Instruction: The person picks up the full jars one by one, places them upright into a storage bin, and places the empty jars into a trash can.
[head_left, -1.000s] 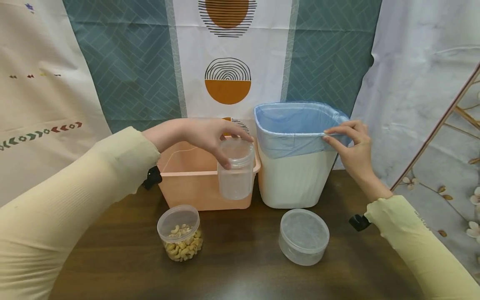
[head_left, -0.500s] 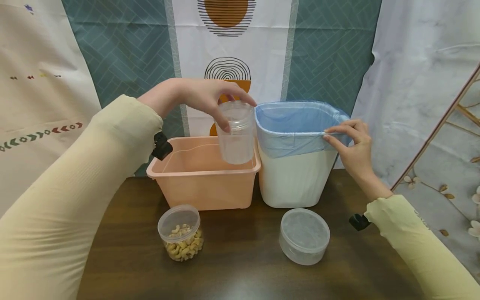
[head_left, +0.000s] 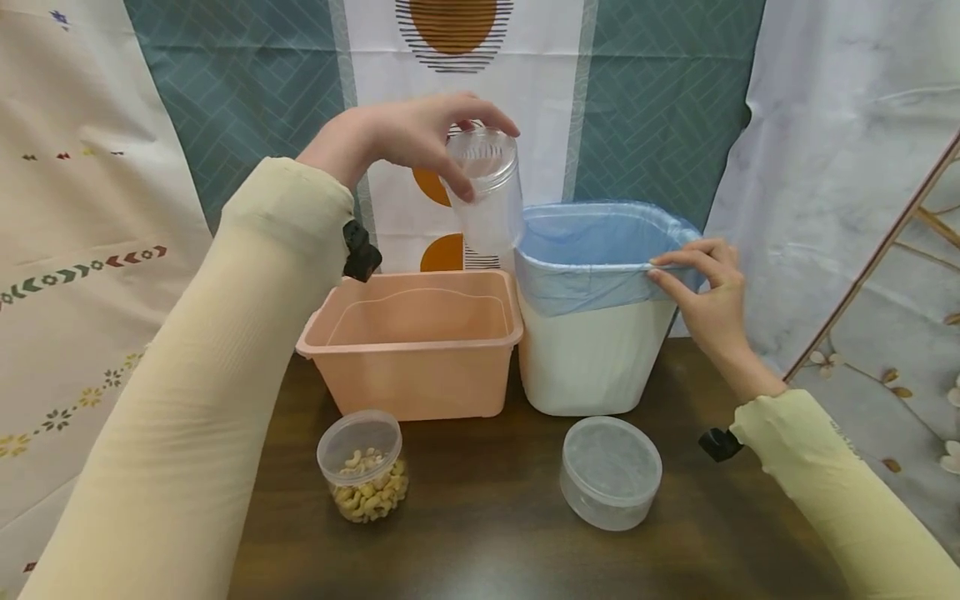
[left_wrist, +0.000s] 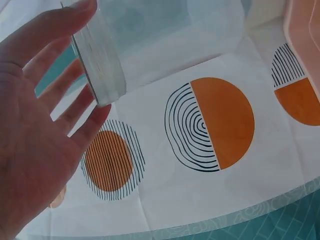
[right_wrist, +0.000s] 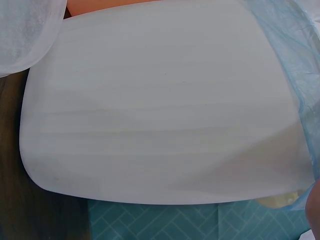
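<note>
My left hand [head_left: 423,133] grips a clear plastic jar [head_left: 489,218] by its top, thumb on the near side and fingers over the far side. The jar hangs slightly tilted, high above the right end of the peach tub and beside the bin's left rim. In the left wrist view the fingers curve round the jar's ridged lid [left_wrist: 102,65]. At the white bin [head_left: 596,367], my right hand [head_left: 711,287] pinches the blue bag [head_left: 577,292] folded over the rim at the front right corner. Only a fingertip [right_wrist: 314,212] of it shows in the right wrist view.
The peach tub [head_left: 412,379] stands left of the bin. In front of it is a clear jar of cashews [head_left: 366,479]; a low round lidded container [head_left: 611,475] sits before the bin on the dark wooden table [head_left: 487,517]. A patterned cloth [head_left: 285,125] hangs behind.
My left hand has raised the jar from in front of the tub to well above it, slightly rightward, and the jar has tilted. The right hand stays at the bin's rim.
</note>
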